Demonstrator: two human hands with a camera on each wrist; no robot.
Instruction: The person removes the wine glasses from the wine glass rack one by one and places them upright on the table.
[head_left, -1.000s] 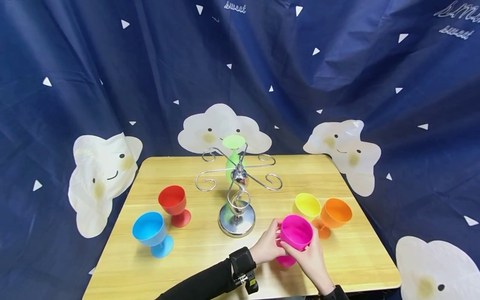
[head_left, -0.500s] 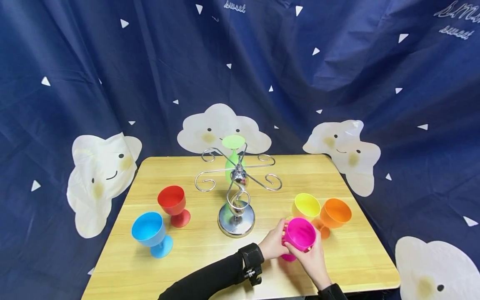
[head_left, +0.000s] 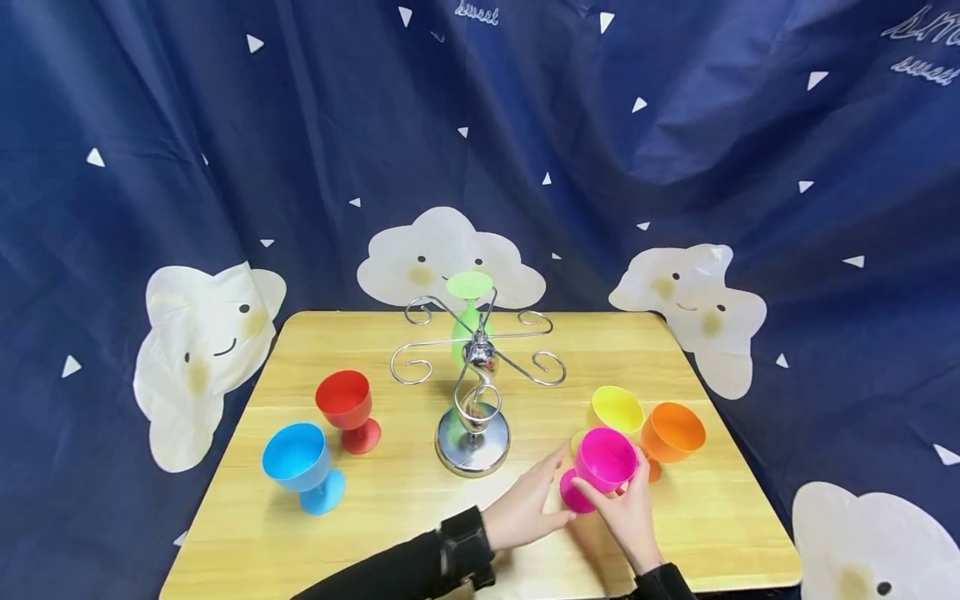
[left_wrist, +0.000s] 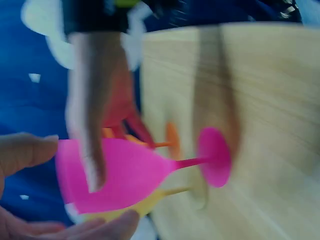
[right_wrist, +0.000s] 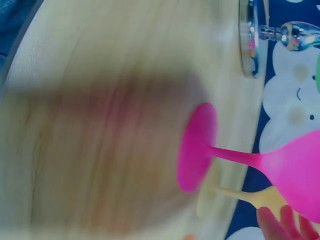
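Note:
A magenta goblet [head_left: 606,460] is upright at the right front of the wooden table. My right hand [head_left: 628,510] grips its bowl, the thumb on the near side and fingers on the far side. To its left, my left hand [head_left: 525,507] has its fingers spread and holds nothing; in the left wrist view its thumb and fingers are beside the bowl. The goblet's round foot [right_wrist: 197,147] is close to the tabletop; whether it touches I cannot tell. Just behind stand a yellow goblet [head_left: 617,408] and an orange goblet [head_left: 672,432].
A chrome stand [head_left: 474,442] with several curled arms occupies the table's middle. From its rear hangs a green goblet [head_left: 470,286], upside down. A red goblet [head_left: 345,400] and a blue goblet [head_left: 297,458] stand at left. Behind the table [head_left: 405,542] is a blue curtain [head_left: 315,125].
Both hands moved the magenta goblet slightly right, towards the yellow and orange ones. My left hand has since let go and drawn back left, while the right keeps hold.

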